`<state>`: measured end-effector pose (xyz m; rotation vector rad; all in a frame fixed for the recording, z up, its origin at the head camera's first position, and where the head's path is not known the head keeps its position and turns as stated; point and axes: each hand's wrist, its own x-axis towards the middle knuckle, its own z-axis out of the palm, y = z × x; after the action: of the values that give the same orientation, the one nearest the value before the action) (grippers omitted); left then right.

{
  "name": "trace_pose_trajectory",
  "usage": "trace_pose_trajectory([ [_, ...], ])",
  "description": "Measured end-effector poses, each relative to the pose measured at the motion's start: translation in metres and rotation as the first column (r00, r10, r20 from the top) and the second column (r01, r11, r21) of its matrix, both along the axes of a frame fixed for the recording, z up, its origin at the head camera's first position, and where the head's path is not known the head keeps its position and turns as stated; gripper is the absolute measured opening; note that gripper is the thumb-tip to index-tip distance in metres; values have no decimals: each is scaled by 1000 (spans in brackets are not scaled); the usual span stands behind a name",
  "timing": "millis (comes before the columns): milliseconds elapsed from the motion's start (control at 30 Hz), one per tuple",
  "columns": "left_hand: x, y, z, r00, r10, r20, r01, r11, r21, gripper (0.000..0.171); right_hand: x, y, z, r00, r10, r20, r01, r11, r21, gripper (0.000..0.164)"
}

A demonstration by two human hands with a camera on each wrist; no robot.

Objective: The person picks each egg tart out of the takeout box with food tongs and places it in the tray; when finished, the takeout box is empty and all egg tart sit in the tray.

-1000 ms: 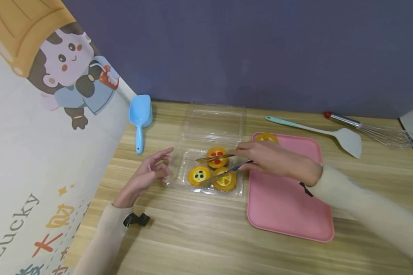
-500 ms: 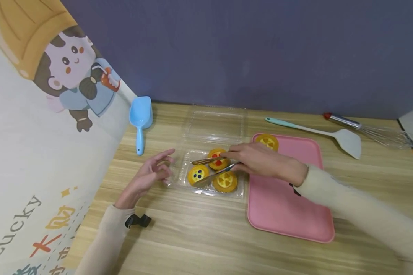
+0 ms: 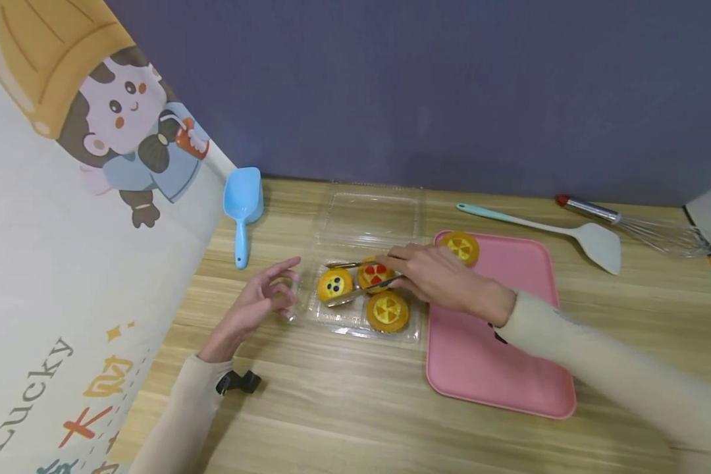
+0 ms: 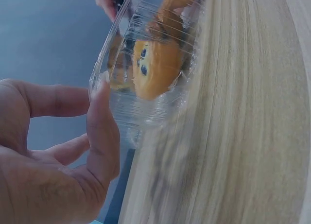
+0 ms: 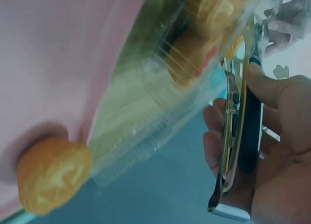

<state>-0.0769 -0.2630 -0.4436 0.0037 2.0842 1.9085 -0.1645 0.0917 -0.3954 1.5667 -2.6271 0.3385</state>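
Observation:
My right hand point(image 3: 432, 273) grips metal tongs point(image 5: 250, 131) with dark handle grips. The tongs' arms reach left into a clear plastic container point(image 3: 370, 214), one on each side of a tart with blue berries point(image 3: 334, 284). A tart with red pieces point(image 3: 376, 274) lies under the tongs, between their arms in the head view. A tart with yellow wedges point(image 3: 388, 312) sits at the container's front right. At the container's left rim my left hand point(image 3: 253, 304) pinches the edge between thumb and finger, as the left wrist view shows.
A pink tray point(image 3: 492, 368) stands to the right, with a yellow-wedge tart point(image 3: 461, 247) at its far left corner. Behind it lie a spatula point(image 3: 598, 245) and a whisk point(image 3: 604, 210). A blue scoop point(image 3: 243, 197) is at the back left, near the dark wall point(image 3: 421, 92).
The tongs have moved left and slightly back, closing around the blue-berry tart, which has shifted a little left and away from me. The left hand has stayed at the container's rim.

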Motion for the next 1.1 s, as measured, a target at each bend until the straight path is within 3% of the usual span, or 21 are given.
trace_pose_trajectory([
  [367, 1, -4, 4, 1000, -13, -1, 13, 1000, -1, 82, 7, -9, -5, 999, -27, 16, 27, 1000, 8, 48],
  [700, 3, -8, 2, 1000, -24, 0, 24, 1000, 16, 81, 13, -17, -5, 996, 4, -89, 1, 998, 56, 50],
  [1100, 4, -8, 3, 1000, -22, -9, 22, 1000, 11, 80, 15, -20, -3, 994, 2, -106, 5, 997, 71, 47],
])
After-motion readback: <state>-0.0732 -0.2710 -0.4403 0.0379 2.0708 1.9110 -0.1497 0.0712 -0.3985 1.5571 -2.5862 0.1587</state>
